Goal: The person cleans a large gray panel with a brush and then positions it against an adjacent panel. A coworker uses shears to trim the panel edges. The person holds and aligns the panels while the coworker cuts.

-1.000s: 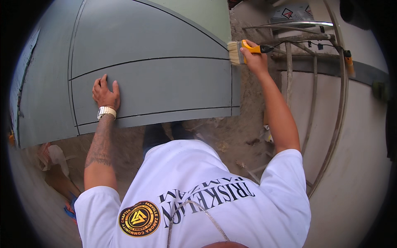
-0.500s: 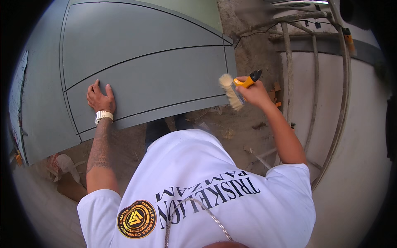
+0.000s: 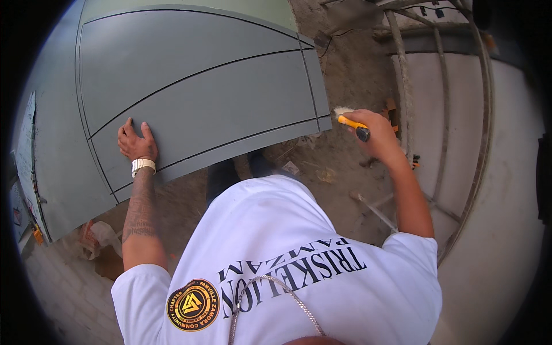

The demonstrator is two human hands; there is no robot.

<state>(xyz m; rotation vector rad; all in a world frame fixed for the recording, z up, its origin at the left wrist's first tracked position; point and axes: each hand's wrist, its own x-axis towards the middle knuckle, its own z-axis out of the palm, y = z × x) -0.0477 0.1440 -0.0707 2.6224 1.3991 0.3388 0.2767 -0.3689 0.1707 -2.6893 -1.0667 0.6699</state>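
My right hand [image 3: 376, 133] is closed around the yellow and black handle of a paintbrush [image 3: 352, 122]. Its pale bristles stick out just beyond the right end of a grey panel [image 3: 213, 98]. Dark straight lines cross the panel and run along its borders. On the panel's near left part rests my left hand [image 3: 137, 142], fingers spread and holding nothing. A pale watch [image 3: 143, 165] sits on that wrist.
Scaffold-like poles [image 3: 402, 80] stand to the right against a pale wall [image 3: 509, 149]. Bare ground [image 3: 345, 167] with scraps lies below the panel. A crumpled plastic bag [image 3: 103, 236] is at the lower left, and a light green surface [image 3: 264, 11] borders the panel's far side.
My right hand has moved the paintbrush right and away from the panel's end, turning it so the handle points toward me. My left hand stays on the panel.
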